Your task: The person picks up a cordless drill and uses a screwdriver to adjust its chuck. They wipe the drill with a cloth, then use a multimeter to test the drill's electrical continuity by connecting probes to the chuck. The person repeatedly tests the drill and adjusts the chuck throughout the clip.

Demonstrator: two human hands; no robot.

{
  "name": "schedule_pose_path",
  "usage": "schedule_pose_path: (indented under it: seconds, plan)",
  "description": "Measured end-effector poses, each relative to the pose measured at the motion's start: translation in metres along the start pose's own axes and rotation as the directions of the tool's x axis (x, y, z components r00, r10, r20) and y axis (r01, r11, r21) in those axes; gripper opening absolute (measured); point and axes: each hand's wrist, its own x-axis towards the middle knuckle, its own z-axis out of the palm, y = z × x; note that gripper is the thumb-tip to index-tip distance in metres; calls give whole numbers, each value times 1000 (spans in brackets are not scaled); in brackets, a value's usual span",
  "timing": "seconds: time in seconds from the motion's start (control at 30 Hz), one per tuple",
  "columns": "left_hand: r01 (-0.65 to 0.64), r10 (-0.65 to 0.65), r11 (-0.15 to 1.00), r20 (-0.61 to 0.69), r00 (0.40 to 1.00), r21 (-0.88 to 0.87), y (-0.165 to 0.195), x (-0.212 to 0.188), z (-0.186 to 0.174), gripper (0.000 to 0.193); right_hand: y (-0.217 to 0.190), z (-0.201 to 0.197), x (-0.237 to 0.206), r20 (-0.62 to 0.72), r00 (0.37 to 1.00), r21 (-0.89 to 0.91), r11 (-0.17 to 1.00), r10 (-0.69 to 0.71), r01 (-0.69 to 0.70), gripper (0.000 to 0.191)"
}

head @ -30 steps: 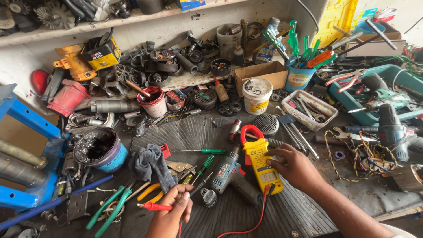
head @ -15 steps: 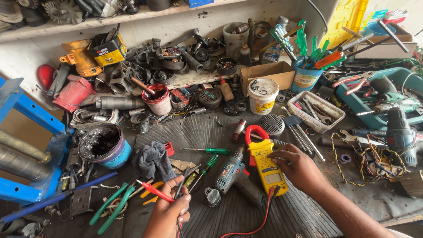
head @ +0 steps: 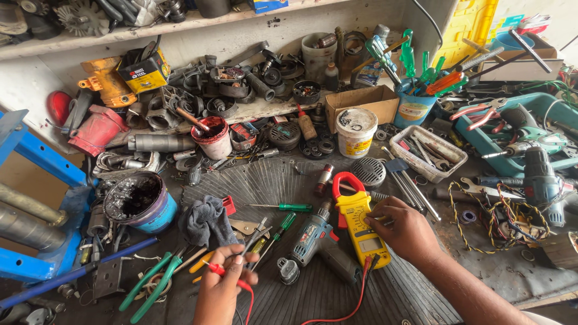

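Observation:
A yellow clamp meter with a red jaw lies on the ribbed black mat. My right hand rests on its right side, fingers at the dial. My left hand grips a red test probe together with a black probe, tips pointing up and left. A red lead runs from the meter's lower end across the mat. A blue-grey power tool motor lies just left of the meter.
Green-handled screwdrivers, a grey rag, green pliers and a blue tub of black grease lie left. A white bucket, cardboard box, white tool tray and blue drill crowd the back and right.
My left hand has lifted the probes slightly and turned them up-left. My right hand stayed on the meter. The view shifted a little downward.

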Motion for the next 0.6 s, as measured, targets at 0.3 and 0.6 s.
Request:
schedule_pose_path:
  seconds: [0.3,0.6]
  plan:
    - [128,-139,986,-98,986,-108,0,-3,7,43,-5,-1,-1,-15,1000,-21,1000,13,-13,28]
    - [-230,229,973,98,969,-3,14,-25,32,39,-15,-12,-11,-84,996,-52,998,-30,26,31]
